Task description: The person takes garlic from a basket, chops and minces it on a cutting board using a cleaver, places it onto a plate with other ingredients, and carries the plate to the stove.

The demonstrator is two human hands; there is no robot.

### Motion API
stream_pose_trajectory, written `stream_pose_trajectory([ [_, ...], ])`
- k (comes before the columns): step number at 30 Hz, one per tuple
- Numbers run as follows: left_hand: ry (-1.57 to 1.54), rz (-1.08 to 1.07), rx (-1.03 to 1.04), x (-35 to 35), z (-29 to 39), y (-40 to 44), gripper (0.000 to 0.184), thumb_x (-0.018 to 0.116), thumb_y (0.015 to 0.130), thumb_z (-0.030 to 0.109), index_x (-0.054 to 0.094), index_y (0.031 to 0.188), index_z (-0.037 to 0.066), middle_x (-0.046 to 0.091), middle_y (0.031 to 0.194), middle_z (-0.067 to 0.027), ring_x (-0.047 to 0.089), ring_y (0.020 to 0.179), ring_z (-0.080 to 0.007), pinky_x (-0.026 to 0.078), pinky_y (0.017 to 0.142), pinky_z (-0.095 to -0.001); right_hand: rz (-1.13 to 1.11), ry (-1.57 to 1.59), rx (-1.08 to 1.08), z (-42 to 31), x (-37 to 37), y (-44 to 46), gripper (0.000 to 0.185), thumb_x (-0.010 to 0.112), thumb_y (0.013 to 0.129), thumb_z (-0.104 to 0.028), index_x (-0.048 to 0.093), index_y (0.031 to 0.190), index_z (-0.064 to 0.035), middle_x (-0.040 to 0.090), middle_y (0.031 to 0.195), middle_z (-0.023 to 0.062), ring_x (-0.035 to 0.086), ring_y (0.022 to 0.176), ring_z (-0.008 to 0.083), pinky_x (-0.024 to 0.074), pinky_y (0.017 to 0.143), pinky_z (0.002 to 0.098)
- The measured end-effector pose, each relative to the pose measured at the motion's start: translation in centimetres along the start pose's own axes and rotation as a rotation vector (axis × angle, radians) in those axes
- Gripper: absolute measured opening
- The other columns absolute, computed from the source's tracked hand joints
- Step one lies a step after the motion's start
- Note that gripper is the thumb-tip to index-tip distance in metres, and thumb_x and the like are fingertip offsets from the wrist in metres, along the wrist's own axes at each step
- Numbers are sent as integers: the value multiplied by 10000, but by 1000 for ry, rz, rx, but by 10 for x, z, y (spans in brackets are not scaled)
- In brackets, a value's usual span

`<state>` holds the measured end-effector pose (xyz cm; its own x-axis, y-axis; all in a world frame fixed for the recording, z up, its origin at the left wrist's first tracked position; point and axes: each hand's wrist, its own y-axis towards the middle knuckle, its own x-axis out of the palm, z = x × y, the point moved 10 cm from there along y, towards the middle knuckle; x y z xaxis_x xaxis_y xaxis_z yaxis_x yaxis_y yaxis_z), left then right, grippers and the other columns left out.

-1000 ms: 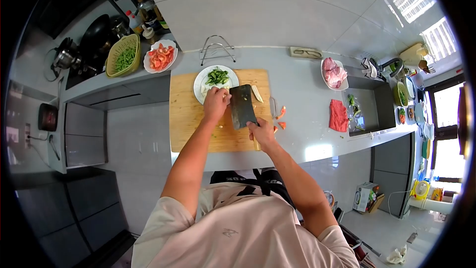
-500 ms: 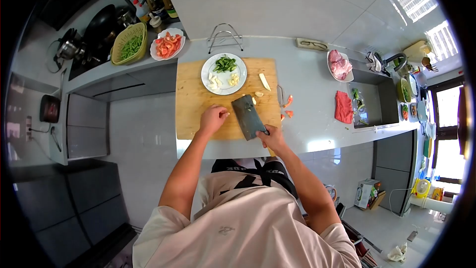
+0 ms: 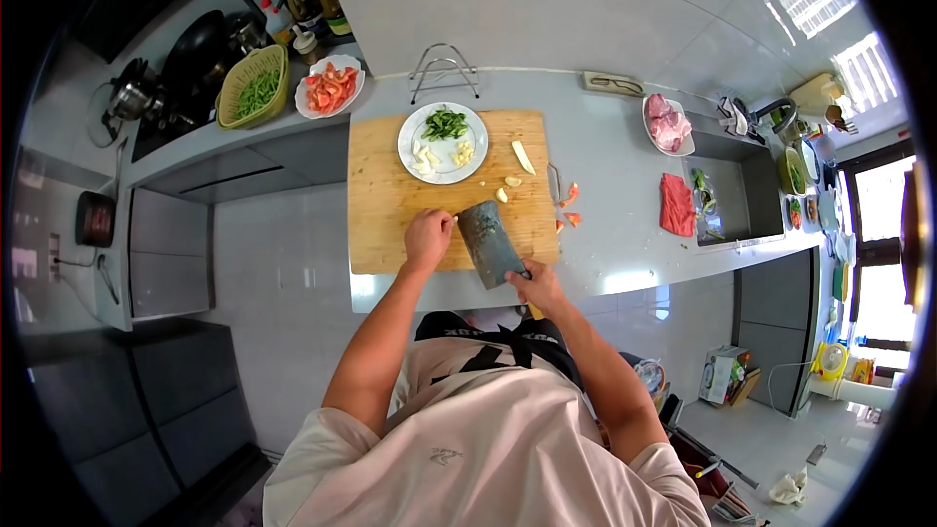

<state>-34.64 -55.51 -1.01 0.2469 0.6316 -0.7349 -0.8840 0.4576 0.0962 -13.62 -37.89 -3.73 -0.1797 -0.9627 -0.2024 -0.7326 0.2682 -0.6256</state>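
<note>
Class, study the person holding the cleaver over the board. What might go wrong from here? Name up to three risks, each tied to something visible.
1. The left hand is close beside the cleaver in the right hand, so a slip might cut it.
2. Loose pale pieces lie just beyond the blade's far end; a sweep could scatter them.
3. The plate sits on the board, so heavy chopping might jolt it.
</note>
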Motion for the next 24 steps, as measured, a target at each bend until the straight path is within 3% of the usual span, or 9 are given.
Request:
stream_pose_trajectory([
  [6,-47,3,-63,5,-3,4,151,774,911,212,728,861,77,704,856,-123,675,826,-354,530,711,-475,-10,-21,15,-10,3,-2,212,755,950,-231,688,912,-33,585,614,14,567,517,116,467,515,304],
  [12,-164,23,-125,-4,18,46,188,807,917,229,745,912,52,713,845,-111,690,748,-289,537,684,-399,9,88,-61,-38,-3,21,228,732,960,-220,643,857,-37,584,630,16,561,513,114,454,510,313],
  [17,-111,85,-137,11,6,109,137,774,915,234,739,899,102,718,872,-136,699,806,-362,553,691,-477,62,118,-55,-79,-22,34,177,724,964,-156,647,890,-15,577,644,16,539,511,111,424,512,307],
  [21,63,-55,-263,28,-1,129,73,701,926,167,730,891,109,720,944,-139,698,879,-384,566,736,-499,92,114,-29,-74,-41,32,191,725,964,-152,639,881,-3,587,668,27,546,506,110,431,503,304],
  [24,32,24,-152,25,16,122,54,705,914,161,727,913,112,704,951,-139,686,911,-379,560,749,-494,160,62,-40,-58,-57,29,187,731,961,-161,656,892,-4,590,659,26,550,496,107,437,491,307],
])
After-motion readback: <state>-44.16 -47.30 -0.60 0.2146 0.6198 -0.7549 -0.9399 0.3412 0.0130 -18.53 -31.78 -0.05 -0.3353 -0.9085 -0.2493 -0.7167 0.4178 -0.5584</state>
